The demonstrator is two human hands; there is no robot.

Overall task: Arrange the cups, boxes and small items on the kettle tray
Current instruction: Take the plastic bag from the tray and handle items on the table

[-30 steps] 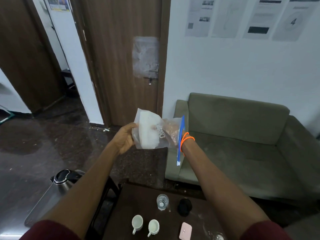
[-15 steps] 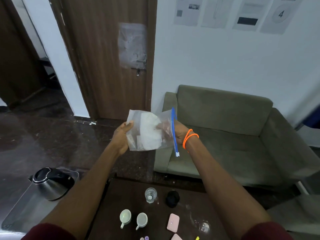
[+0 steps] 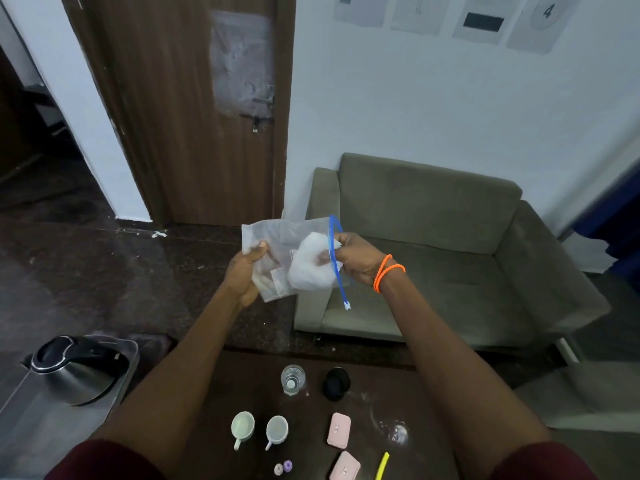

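I hold a clear zip bag [image 3: 277, 244] with a blue seal in the air in front of me. My left hand [image 3: 244, 273] grips its left edge. My right hand [image 3: 356, 259] is at the blue opening, fingers on white crumpled paper [image 3: 311, 265] inside. Small packets also lie in the bag. Below, on the dark table [image 3: 374, 386], stand two white cups [image 3: 242, 426] [image 3: 277, 429], two pink boxes [image 3: 338, 429] [image 3: 344, 467], a clear bottle [image 3: 292, 379], a black round thing [image 3: 336, 382], two small round items [image 3: 283, 467] and a yellow stick [image 3: 382, 465]. The steel kettle [image 3: 74, 370] sits on its metal tray [image 3: 130, 351] at lower left.
A grey-green sofa [image 3: 433, 258] stands behind the table against the white wall. A brown door [image 3: 194, 109] is at the back left. Dark stone floor [image 3: 86, 271] lies between door, tray and table.
The view has tilted down, showing more of the table. The bag has come lower and my right hand has moved from behind the bag to its blue opening, on the white paper.
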